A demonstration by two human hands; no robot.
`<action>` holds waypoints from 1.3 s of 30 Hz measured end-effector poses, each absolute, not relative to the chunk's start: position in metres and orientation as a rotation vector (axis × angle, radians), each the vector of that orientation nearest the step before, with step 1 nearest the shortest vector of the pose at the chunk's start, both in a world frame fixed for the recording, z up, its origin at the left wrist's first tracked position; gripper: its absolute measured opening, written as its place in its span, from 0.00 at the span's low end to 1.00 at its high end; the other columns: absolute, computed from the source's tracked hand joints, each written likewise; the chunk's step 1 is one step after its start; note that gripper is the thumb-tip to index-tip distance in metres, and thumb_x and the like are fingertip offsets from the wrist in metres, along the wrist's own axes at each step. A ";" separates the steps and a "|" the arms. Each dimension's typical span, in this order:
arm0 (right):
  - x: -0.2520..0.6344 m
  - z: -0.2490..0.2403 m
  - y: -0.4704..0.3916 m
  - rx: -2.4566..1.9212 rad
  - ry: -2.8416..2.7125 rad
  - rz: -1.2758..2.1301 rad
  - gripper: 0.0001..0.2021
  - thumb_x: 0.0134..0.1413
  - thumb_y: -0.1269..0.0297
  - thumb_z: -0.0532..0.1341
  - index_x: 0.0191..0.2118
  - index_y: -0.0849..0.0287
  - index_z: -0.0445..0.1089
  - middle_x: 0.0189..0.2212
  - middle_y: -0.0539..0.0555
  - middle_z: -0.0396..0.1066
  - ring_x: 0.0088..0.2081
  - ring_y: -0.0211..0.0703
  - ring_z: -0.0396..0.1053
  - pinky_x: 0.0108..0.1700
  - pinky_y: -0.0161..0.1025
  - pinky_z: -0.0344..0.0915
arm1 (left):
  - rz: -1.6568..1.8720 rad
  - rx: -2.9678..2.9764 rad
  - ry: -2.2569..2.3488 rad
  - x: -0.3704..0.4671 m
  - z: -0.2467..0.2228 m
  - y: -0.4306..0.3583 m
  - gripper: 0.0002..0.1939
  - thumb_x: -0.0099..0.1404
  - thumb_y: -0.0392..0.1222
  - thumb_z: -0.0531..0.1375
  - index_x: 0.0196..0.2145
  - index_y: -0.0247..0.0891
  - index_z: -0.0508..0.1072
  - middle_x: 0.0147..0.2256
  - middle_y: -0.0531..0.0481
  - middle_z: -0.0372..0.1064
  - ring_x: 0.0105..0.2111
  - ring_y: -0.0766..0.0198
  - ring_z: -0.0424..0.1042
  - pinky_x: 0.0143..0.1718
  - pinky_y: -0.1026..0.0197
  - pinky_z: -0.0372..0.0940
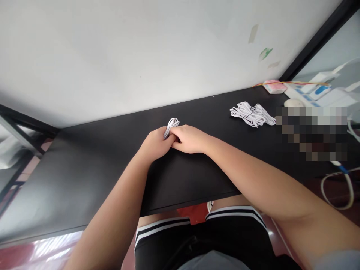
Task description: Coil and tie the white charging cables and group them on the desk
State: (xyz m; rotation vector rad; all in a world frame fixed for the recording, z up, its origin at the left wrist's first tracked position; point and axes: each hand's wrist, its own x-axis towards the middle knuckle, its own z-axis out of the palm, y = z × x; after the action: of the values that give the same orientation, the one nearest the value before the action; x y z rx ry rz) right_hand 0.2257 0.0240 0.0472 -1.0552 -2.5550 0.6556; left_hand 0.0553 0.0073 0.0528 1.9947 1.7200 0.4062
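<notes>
A small looped bundle of white cable [172, 123] stands up between my two hands, above the middle of the black table [112, 150]. My left hand [158, 144] is closed round the lower left side of the bundle. Against it from the right, my right hand [189, 138] is closed too, its fingers pinching at the loops. The two hands touch, and they hide the bundle's lower part. Off to the right lie several more coiled white cables [249, 113], tied with thin dark bands.
A white wall [140, 56] rises behind the table. At the back right are a pink and white box [275, 86], a power strip with plugged-in chargers [323, 90] and a white mouse-like object [294, 103]. A pixelated patch covers something there. A pale cable [350, 191] hangs at the right edge.
</notes>
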 end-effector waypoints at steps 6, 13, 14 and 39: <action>0.226 0.047 0.024 -1.042 -2.569 0.654 0.04 0.59 0.65 0.58 0.37 0.59 0.64 0.38 0.59 0.75 0.36 0.46 0.71 0.32 0.39 0.57 | 0.393 2.004 1.724 0.056 0.053 0.008 0.12 0.63 0.48 0.54 0.26 0.40 0.64 0.27 0.52 0.70 0.27 0.62 0.66 0.28 0.60 0.55; 0.224 0.049 0.023 -1.088 -2.571 0.674 0.05 0.60 0.64 0.59 0.40 0.60 0.65 0.41 0.60 0.76 0.39 0.48 0.73 0.33 0.39 0.59 | 0.388 2.007 1.722 0.055 0.053 0.008 0.12 0.63 0.48 0.54 0.27 0.39 0.65 0.28 0.51 0.71 0.29 0.61 0.67 0.29 0.61 0.56; 0.224 0.049 0.023 -1.092 -2.571 0.676 0.06 0.61 0.64 0.59 0.40 0.60 0.65 0.41 0.60 0.76 0.39 0.48 0.73 0.34 0.39 0.59 | 0.387 2.010 1.723 0.055 0.053 0.008 0.12 0.63 0.48 0.54 0.27 0.39 0.66 0.28 0.51 0.71 0.29 0.62 0.67 0.29 0.61 0.56; 0.222 0.049 0.022 -1.050 -2.606 0.636 0.06 0.60 0.66 0.58 0.42 0.62 0.66 0.43 0.62 0.75 0.43 0.52 0.73 0.39 0.42 0.67 | 0.301 2.039 1.740 0.056 0.055 0.008 0.11 0.63 0.49 0.54 0.29 0.39 0.66 0.29 0.50 0.71 0.29 0.61 0.66 0.29 0.61 0.55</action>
State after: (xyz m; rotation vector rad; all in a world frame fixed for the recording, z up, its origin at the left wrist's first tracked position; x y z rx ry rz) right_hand 0.2224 0.0222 0.0487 -1.0501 -2.6065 0.6359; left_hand 0.0556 0.0075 0.0546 2.0385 1.7398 0.3014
